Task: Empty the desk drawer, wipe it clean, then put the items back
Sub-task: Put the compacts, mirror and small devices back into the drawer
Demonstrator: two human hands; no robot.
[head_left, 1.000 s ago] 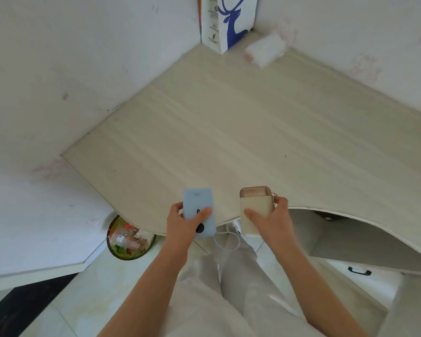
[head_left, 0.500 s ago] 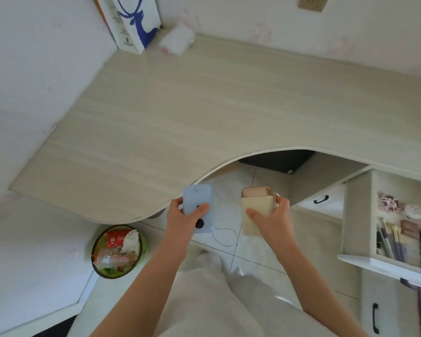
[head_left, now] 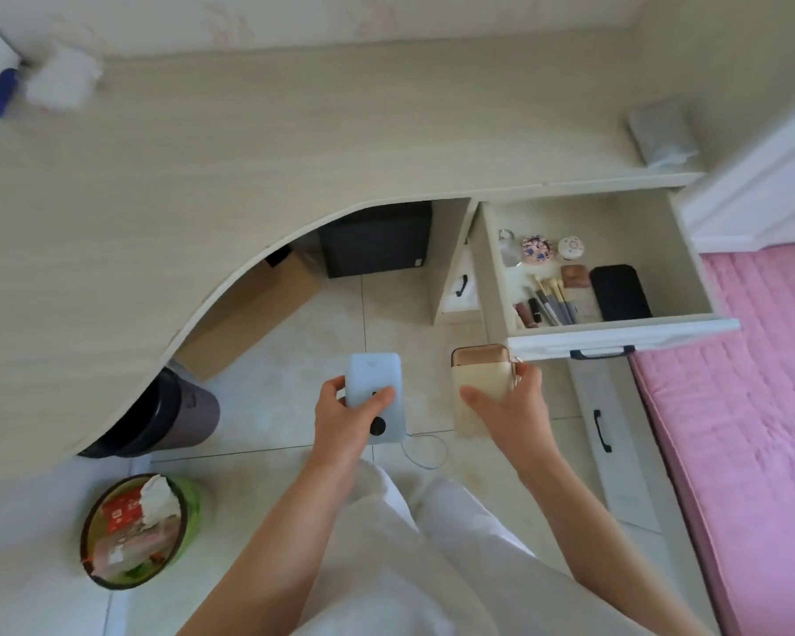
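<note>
My left hand (head_left: 345, 417) grips a light blue power bank (head_left: 373, 381) with a thin white cable (head_left: 425, 454) looping below it. A beige and gold rectangular case (head_left: 480, 374) is held by my right hand (head_left: 510, 401), just left of the drawer front. The desk drawer (head_left: 625, 335) stands pulled open at the right. Inside it lie makeup brushes (head_left: 552, 299), a black flat case (head_left: 619, 292), a brown compact (head_left: 575, 275), two small round boxes (head_left: 537, 249) and a glass bottle (head_left: 507, 245). Both hands hover over the floor, in front of the desk.
The curved wooden desk top (head_left: 203, 185) holds a white tissue pack (head_left: 63, 82) far left and a grey cloth (head_left: 662, 133) far right. Under it sit a black box (head_left: 377, 241), cardboard (head_left: 258, 309) and a dark bin (head_left: 166, 415). A full green wastebasket (head_left: 136, 530) stands lower left; a pink bed (head_left: 753, 406) at right.
The view has swung right, bringing the open drawer and its contents fully into sight. Both hands keep the same grip on the blue power bank and the beige case.
</note>
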